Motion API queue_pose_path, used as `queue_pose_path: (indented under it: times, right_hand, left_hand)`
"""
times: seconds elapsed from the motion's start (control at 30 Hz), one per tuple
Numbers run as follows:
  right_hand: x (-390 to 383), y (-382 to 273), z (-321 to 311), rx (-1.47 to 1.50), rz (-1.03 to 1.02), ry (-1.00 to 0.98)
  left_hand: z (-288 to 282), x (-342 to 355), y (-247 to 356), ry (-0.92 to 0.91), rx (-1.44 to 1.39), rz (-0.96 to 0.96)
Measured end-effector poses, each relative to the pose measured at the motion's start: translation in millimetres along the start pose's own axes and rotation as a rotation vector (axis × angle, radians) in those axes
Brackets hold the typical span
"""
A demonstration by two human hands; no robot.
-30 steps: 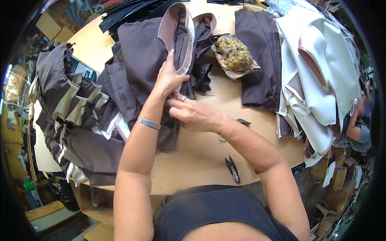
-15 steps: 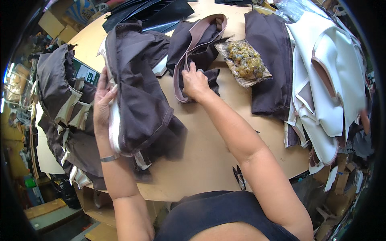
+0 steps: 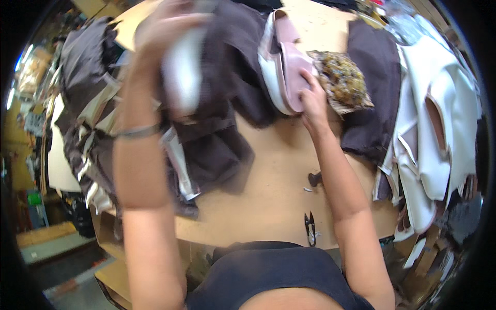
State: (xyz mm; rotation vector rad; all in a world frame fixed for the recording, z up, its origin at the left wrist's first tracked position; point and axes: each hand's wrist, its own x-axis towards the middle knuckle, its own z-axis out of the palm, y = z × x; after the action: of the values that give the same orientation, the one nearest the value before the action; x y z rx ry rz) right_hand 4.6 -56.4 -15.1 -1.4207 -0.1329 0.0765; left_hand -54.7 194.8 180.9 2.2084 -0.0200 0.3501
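A dark brown sewn fabric piece (image 3: pixel 227 57) with a white edge is raised over the table. My left hand (image 3: pixel 178 26), smeared by motion, grips its upper left edge, and the cloth below blurs along with it. To the right stands a curved pinkish panel (image 3: pixel 295 72) with a white band along its side, next to the dark cloth. My right hand (image 3: pixel 314 99) pinches its lower right edge, thumb on the pink face. Another brown piece (image 3: pixel 214 150) with a white strip lies beneath the raised cloth.
A clear packet of yellowish bits (image 3: pixel 343 80) lies right of my right hand. Thread snips (image 3: pixel 310 229) and a small dark knob-shaped object (image 3: pixel 314 179) are near the front. Brown cloth (image 3: pixel 368 98) and white pieces (image 3: pixel 426 129) are piled at right; more brown pieces (image 3: pixel 85 67) at left.
My left hand has gone up and away with the brown fabric. My right hand has moved right, and the pinkish panel there now faces up with its white band showing.
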Motion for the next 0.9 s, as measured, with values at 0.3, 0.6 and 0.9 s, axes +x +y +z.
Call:
queue_pose_path:
  times: [0.3,0.6,0.9]
  right_hand:
    - [-64.8,-46.2,10.2,-0.449,-0.398,-0.099]
    - [-44.5,-10.8,0.1,-1.014,-0.571,-0.172]
    - [-41.5,-14.7,-0.3,-1.193,-0.632,-0.037]
  left_hand:
    - [223.7,-35.5,-49.6,-0.364,-0.265,0.034]
    - [96.0,-80.7,-83.5,0.497,0.678,-0.092]
    - [25.8,-145.1,-152.2,0.581,0.583,-0.356]
